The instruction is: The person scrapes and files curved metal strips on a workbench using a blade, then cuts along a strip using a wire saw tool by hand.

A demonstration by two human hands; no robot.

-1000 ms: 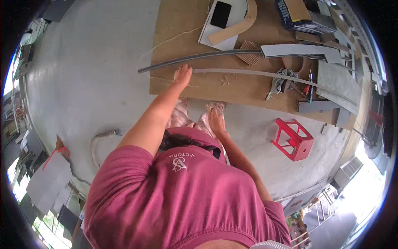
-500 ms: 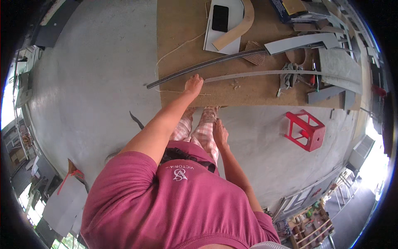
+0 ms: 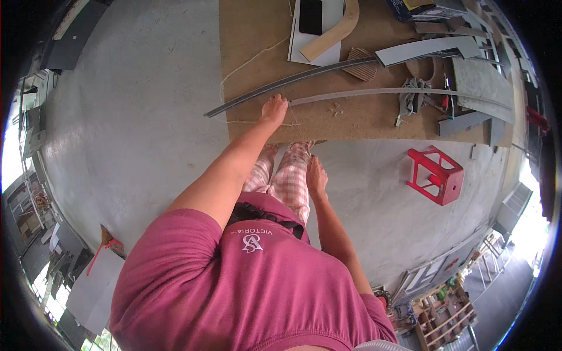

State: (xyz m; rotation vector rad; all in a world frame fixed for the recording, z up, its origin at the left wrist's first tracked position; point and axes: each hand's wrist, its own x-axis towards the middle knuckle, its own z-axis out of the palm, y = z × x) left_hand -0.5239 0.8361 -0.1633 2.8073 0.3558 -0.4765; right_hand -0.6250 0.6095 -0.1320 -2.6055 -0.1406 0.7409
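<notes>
My left hand (image 3: 274, 110) is closed at the near-left end of a long, thin grey strip (image 3: 357, 93), low over the brown board (image 3: 257, 61). The strip runs from its fingers to the right, across a crumpled grey cloth (image 3: 413, 98). Just beyond that hand lies a darker long strip (image 3: 281, 85), roughly alongside. My right hand (image 3: 317, 176) hangs by my right leg with its fingers curled in. What it holds, if anything, is hidden.
On the board lie a black phone (image 3: 311, 16), a curved wooden piece (image 3: 333, 38), a ribbed brown piece (image 3: 360, 64) and a pale angled panel (image 3: 427, 50). Grey offcuts (image 3: 465, 123) are at its right. A red stool (image 3: 436, 175) stands on the floor to my right.
The view has shifted slightly, so the board sits a little higher in it. My left hand stays at the grey strip's end, and my right hand stays beside my leg.
</notes>
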